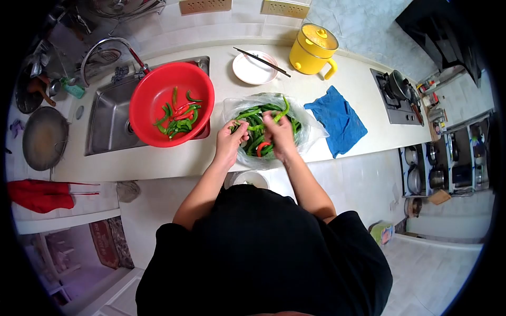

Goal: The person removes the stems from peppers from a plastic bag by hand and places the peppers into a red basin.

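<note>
A clear plastic bag of green chili peppers, with a red one among them, lies open on the counter. Above it my right hand is closed around a light green chili pepper, whose end sticks up past the fingers. My left hand is over the bag's left side, fingers pinched together; a bit of green shows by the fingertips, too small to name. To the left, a red basin holds several green and red chili peppers.
The basin rests partly over a steel sink with a curved faucet. Behind the bag are a white plate with chopsticks across it and a yellow electric pot. A blue cloth lies right; a white bowl stands below the counter edge.
</note>
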Demonstrator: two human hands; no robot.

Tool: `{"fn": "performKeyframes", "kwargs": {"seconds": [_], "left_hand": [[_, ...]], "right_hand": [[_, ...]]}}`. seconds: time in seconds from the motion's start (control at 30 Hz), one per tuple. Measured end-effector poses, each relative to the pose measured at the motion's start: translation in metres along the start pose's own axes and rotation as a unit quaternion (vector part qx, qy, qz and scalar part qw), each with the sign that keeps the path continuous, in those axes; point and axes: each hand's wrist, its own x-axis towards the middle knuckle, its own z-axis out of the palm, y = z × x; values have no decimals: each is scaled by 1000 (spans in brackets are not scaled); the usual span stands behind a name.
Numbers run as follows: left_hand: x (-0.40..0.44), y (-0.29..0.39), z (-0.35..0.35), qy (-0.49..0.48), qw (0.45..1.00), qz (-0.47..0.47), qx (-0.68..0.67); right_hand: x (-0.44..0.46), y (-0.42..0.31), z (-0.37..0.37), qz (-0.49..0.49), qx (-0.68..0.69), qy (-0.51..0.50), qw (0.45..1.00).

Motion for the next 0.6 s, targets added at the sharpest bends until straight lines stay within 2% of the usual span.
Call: {"fn": "performKeyframes", "kwargs": {"seconds": [0.07, 0.1, 0.33, 0.47, 0.6], "left_hand": [[0, -7, 2, -9, 1000, -10, -14], [-4, -5, 9, 17, 999, -37, -29], [2, -15, -11, -39, 987, -99, -123], [-2, -6, -17, -26, 978, -133, -162], [-9, -1, -34, -77, 968, -165, -175]], "right_hand": [[-11, 18, 5, 64, 4, -99, 993], [-14, 25, 6, 89, 44, -94, 991], [-18, 27, 15, 66, 91, -68, 991], [-6, 29, 5, 135, 126, -194, 964], [18, 28, -7, 279, 123, -324, 895]]}}
